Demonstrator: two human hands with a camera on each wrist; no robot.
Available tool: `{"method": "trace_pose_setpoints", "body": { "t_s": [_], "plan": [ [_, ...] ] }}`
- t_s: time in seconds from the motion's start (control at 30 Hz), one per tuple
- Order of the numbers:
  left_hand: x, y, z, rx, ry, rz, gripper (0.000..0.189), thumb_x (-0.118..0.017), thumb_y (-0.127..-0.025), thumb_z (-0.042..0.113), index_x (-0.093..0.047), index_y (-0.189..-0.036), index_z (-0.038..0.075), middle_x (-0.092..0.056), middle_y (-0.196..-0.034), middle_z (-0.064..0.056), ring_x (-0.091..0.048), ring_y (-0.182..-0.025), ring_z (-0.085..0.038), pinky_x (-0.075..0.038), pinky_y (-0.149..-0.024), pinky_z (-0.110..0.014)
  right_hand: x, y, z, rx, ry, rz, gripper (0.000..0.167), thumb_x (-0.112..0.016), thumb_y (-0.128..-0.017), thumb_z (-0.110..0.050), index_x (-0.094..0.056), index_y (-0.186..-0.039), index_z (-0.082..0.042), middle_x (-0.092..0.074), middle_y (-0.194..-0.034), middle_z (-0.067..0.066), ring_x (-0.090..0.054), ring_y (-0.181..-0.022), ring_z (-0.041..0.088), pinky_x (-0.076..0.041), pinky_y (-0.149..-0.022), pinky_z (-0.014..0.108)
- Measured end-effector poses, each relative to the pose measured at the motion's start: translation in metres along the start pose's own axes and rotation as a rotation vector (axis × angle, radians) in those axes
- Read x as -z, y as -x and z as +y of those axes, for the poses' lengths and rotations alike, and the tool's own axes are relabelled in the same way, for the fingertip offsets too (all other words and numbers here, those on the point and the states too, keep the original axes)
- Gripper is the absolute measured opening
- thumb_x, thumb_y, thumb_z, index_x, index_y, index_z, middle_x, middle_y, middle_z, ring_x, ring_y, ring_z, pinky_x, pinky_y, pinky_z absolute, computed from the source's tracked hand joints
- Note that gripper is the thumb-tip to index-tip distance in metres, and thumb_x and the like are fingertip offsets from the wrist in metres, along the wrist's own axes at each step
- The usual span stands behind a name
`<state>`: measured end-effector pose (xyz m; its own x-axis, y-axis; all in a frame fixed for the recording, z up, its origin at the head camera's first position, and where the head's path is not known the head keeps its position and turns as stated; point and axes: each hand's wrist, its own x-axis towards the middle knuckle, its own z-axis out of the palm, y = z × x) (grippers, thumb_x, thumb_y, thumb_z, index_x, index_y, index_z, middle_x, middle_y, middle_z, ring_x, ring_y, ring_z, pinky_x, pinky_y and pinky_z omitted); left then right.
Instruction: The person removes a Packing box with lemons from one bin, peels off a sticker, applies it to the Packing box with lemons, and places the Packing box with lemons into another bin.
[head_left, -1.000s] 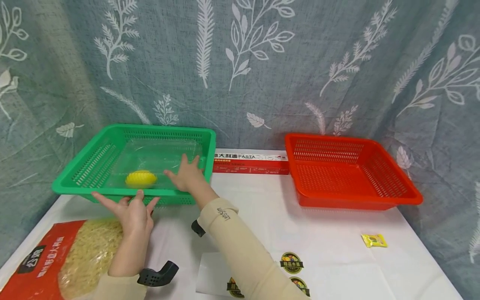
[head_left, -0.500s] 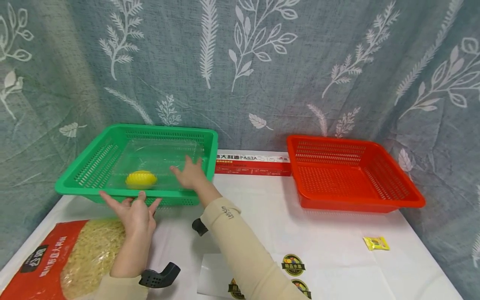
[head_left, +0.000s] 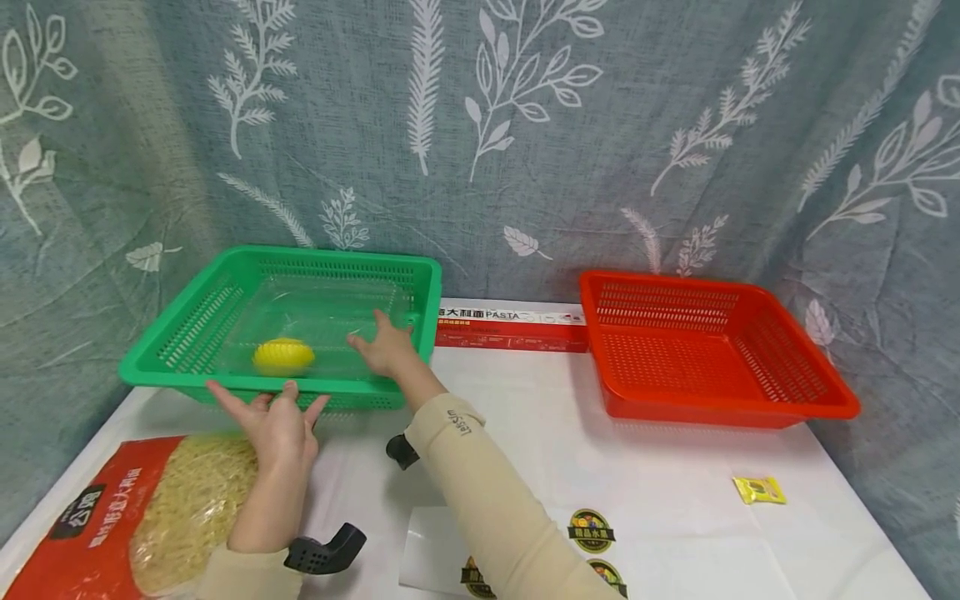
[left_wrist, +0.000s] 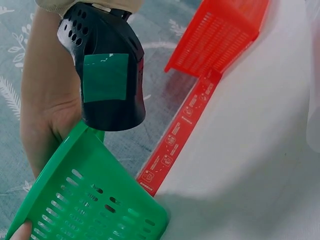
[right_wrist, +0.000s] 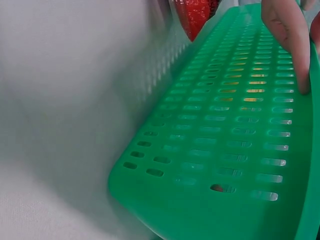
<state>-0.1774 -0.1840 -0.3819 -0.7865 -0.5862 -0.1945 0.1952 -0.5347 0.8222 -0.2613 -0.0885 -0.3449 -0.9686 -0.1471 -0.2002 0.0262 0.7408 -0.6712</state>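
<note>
A green basket (head_left: 281, 384) stands at the back left with a clear plastic container (head_left: 330, 310) lying in it. A yellow, ridged oval thing (head_left: 283, 356) sits toward the container's front. My left hand (head_left: 281, 421) grips the basket's front rim from below, its fingers spread. In the right wrist view, a left finger (right_wrist: 299, 55) lies along the outer wall under that rim. Inside the basket, my right hand (head_left: 387, 346) reaches over the front right corner, its fingers extended over the container's right edge. In the left wrist view, the right wrist's camera hides part of this hand.
A red basket (head_left: 712, 406) stands at the back right. Between the baskets lies a red and white pasta box (head_left: 517, 333). Nearer are a bag of pasta (head_left: 191, 508) on the left, a sheet with round stickers (head_left: 431, 546) and a small yellow packet (head_left: 760, 489) on the right.
The head view has turned slightly left, so everything sits a little farther right. The right hand's fingers have shifted slightly inside the basket; the left hand keeps its place at the rim.
</note>
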Motion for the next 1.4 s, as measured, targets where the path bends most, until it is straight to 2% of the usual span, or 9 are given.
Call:
{"method": "trace_pose_setpoints", "body": {
  "t_s": [0.2,0.43,0.63,0.73,0.83,0.97,1.13,1.23,1.4],
  "plan": [
    [-0.002,0.005,0.004,0.019,-0.026,0.011,0.087,-0.037,-0.095,0.002,0.022,-0.135,0.052,0.007,-0.149,-0.011,-0.018,-0.134,-0.023,-0.047,-0.087,-0.036,0.0,0.002,0.0,-0.015,-0.035,-0.01,0.063,-0.053,-0.09,-0.042,-0.026,-0.145,-0.026,-0.036,-0.143,0.005,-0.023,-0.134,0.026,-0.03,-0.105,0.042],
    [0.018,-0.03,-0.022,-0.031,0.006,-0.019,0.09,-0.045,-0.093,0.005,0.014,-0.131,0.061,0.004,-0.148,-0.012,-0.021,-0.132,-0.023,-0.049,-0.084,-0.042,0.002,0.001,0.001,-0.017,-0.14,-0.021,0.062,-0.057,-0.09,-0.035,-0.029,-0.144,-0.026,-0.03,-0.146,0.007,-0.013,-0.137,0.028,-0.029,-0.104,0.045],
    [0.034,-0.059,-0.045,-0.063,0.062,-0.035,0.089,-0.048,-0.092,0.006,0.007,-0.126,0.068,0.005,-0.148,-0.01,-0.021,-0.131,-0.024,-0.048,-0.084,-0.048,0.004,0.001,0.002,-0.026,-0.288,-0.069,0.064,-0.059,-0.09,-0.025,-0.027,-0.144,-0.028,-0.016,-0.15,0.014,-0.011,-0.137,0.028,-0.054,-0.063,0.033],
    [0.036,-0.064,-0.048,-0.068,0.078,-0.041,0.089,-0.048,-0.092,0.006,0.006,-0.126,0.069,0.005,-0.148,-0.009,-0.021,-0.131,-0.025,-0.047,-0.084,-0.049,0.007,0.001,0.0,-0.025,-0.338,-0.073,0.066,-0.06,-0.089,-0.021,-0.026,-0.145,-0.029,-0.013,-0.15,0.015,-0.034,-0.129,0.029,-0.05,-0.048,0.028],
    [0.035,-0.063,-0.047,-0.069,0.078,-0.047,0.09,-0.048,-0.092,0.005,0.005,-0.126,0.069,0.004,-0.148,-0.009,-0.022,-0.131,-0.025,-0.048,-0.084,-0.049,0.008,0.002,0.0,-0.019,-0.384,-0.071,0.066,-0.06,-0.089,-0.018,-0.026,-0.145,-0.028,-0.014,-0.15,0.016,-0.059,-0.102,0.032,-0.05,-0.046,0.028],
    [0.034,-0.061,-0.044,-0.072,0.07,-0.049,0.09,-0.048,-0.092,0.005,0.005,-0.125,0.069,0.003,-0.148,-0.01,-0.022,-0.132,-0.026,-0.048,-0.083,-0.049,0.007,0.003,-0.001,-0.008,-0.418,-0.056,0.066,-0.06,-0.089,-0.014,-0.027,-0.145,-0.027,-0.021,-0.147,0.017,-0.065,-0.072,0.033,-0.052,-0.047,0.029],
    [0.032,-0.059,-0.042,-0.067,0.063,-0.051,0.089,-0.048,-0.092,0.007,0.006,-0.127,0.068,0.005,-0.148,-0.009,-0.023,-0.131,-0.025,-0.047,-0.084,-0.048,0.008,0.003,-0.002,-0.006,-0.395,-0.026,0.066,-0.061,-0.088,-0.013,-0.029,-0.144,-0.028,-0.019,-0.148,0.018,-0.065,-0.084,0.032,-0.051,-0.046,0.028],
    [0.025,-0.047,-0.032,-0.047,0.03,-0.045,0.089,-0.048,-0.093,0.007,0.011,-0.129,0.065,0.006,-0.149,-0.009,-0.022,-0.132,-0.023,-0.048,-0.084,-0.045,0.008,0.005,-0.002,0.001,-0.4,-0.015,0.066,-0.061,-0.088,-0.012,-0.03,-0.144,-0.028,-0.016,-0.148,0.02,-0.064,-0.088,0.034,-0.05,-0.045,0.028],
    [0.013,-0.027,-0.015,-0.01,-0.012,-0.027,0.09,-0.045,-0.093,0.006,0.016,-0.132,0.058,0.004,-0.149,-0.011,-0.024,-0.131,-0.023,-0.049,-0.084,-0.042,0.008,0.005,-0.004,0.021,-0.409,0.018,0.066,-0.061,-0.086,-0.007,-0.032,-0.143,-0.026,-0.021,-0.145,0.022,-0.061,-0.056,0.028,-0.049,-0.042,0.026]
  ]
}}
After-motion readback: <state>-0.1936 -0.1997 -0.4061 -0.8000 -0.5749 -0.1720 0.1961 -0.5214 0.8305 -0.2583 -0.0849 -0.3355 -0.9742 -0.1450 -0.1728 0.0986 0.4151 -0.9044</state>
